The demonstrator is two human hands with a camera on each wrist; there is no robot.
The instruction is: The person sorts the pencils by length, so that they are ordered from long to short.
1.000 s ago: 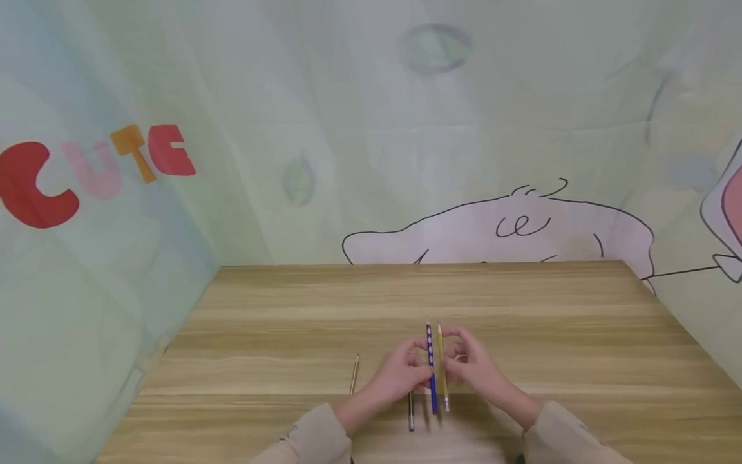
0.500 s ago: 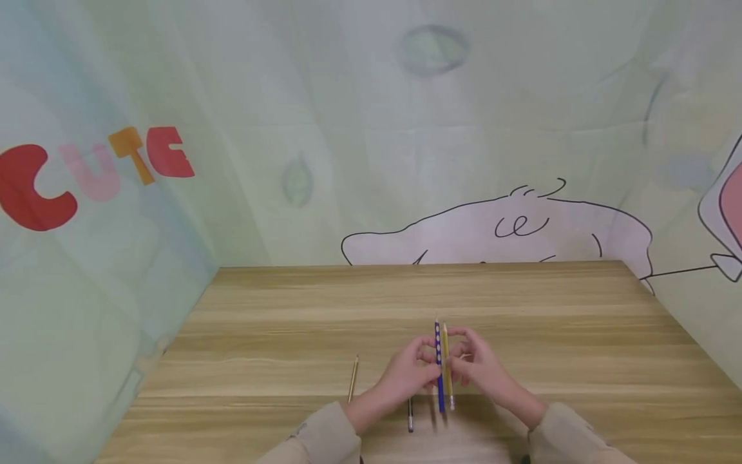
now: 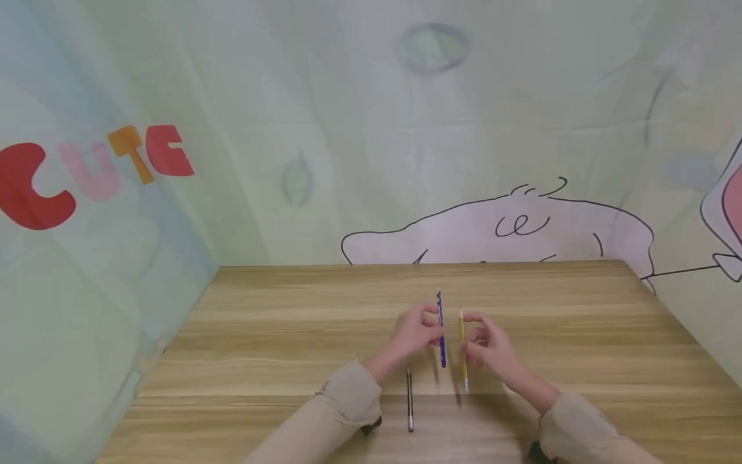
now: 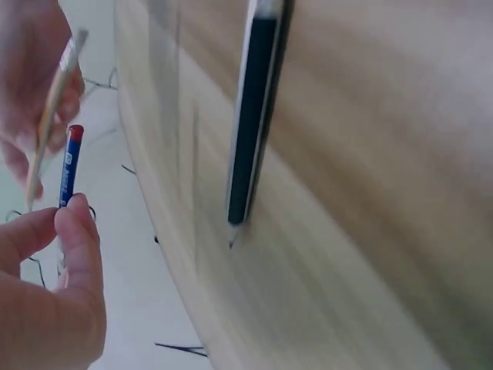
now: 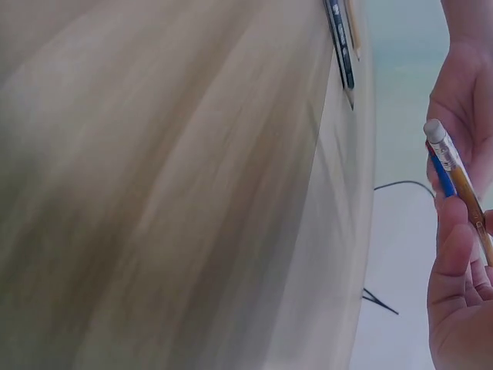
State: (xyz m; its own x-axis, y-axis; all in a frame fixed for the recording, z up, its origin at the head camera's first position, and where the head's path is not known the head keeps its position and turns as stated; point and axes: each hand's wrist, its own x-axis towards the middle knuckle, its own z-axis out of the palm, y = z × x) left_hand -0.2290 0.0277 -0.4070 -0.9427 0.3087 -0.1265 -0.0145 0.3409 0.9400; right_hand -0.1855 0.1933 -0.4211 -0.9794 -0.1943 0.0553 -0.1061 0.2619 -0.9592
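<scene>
Between thumb and fingers, my left hand (image 3: 414,332) pinches a blue pencil (image 3: 442,335) with pale spots; its red end (image 4: 75,132) shows in the left wrist view. My right hand (image 3: 493,351) pinches a yellow pencil (image 3: 463,354) with a white eraser (image 5: 434,131) and a metal band. Both pencils are held above the table, tips pointing away from me, with a gap between them in the head view. On the table below my left hand lies a dark green pencil (image 3: 409,399), its sharpened tip pointing away.
The wooden table (image 3: 278,322) reaches back to a printed cloth wall (image 3: 261,161). Another pencil's tip (image 3: 357,357) peeks out beside my left sleeve (image 3: 348,393), which hides the rest of it. A light wooden pencil (image 5: 354,31) shows in the right wrist view.
Both hands have moved away from me over the table, the left one further. The two held pencils, close together half a second ago, are now farther apart. More of the dark green pencil shows.
</scene>
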